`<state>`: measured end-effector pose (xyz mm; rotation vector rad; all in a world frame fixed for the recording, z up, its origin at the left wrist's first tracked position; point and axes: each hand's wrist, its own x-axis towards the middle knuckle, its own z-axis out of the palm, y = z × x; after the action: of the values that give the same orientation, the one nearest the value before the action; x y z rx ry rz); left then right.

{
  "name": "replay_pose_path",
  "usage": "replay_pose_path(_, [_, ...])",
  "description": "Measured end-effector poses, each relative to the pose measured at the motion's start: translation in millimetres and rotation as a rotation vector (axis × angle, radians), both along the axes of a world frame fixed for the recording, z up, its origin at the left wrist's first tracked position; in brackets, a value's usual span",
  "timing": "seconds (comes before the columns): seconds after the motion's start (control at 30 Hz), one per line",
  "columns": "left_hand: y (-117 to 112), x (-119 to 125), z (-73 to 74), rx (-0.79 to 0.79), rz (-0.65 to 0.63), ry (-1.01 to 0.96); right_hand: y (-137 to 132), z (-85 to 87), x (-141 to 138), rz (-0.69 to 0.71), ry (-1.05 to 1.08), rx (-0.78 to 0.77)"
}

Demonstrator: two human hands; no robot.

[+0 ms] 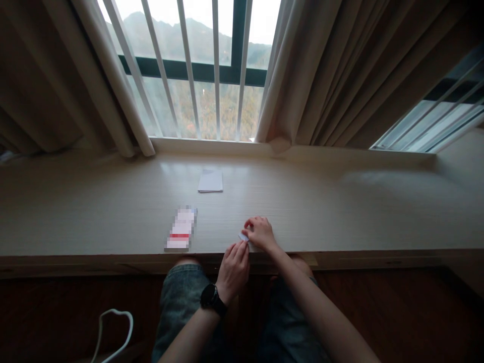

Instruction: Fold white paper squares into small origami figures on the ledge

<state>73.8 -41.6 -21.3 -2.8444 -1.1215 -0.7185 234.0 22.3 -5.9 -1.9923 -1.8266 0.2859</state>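
Note:
My left hand [233, 268], with a black watch on its wrist, and my right hand [260, 233] meet at the front edge of a pale wooden desk [340, 212]. Both pinch a small folded piece of white paper [243, 236] that lies on the desk; only a corner of it shows between the fingers. The fingers of each hand are curled and pressed on the paper.
A blurred white and red card or booklet [181, 229] lies to the left of my hands. A folded white sheet [210, 181] sits farther back near the barred window [204, 75]. Curtains hang on both sides. A white cable [113, 327] loops by my left knee.

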Motion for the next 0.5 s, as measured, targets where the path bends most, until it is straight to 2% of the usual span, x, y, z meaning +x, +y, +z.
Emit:
replay_pose_path(0.2, [-2,6,8.8,-0.114,0.026,-0.056,5,-0.7,2,-0.013,0.01,-0.023])
replay_pose_path(0.37, [-2,6,12.1,-0.159,0.036,-0.109,16,6.8,7,0.041,0.086,-0.128])
replay_pose_path(0.5, [1,7,14.4,-0.177,0.035,-0.11,15,9.7,-1,-0.033,0.018,-0.1])
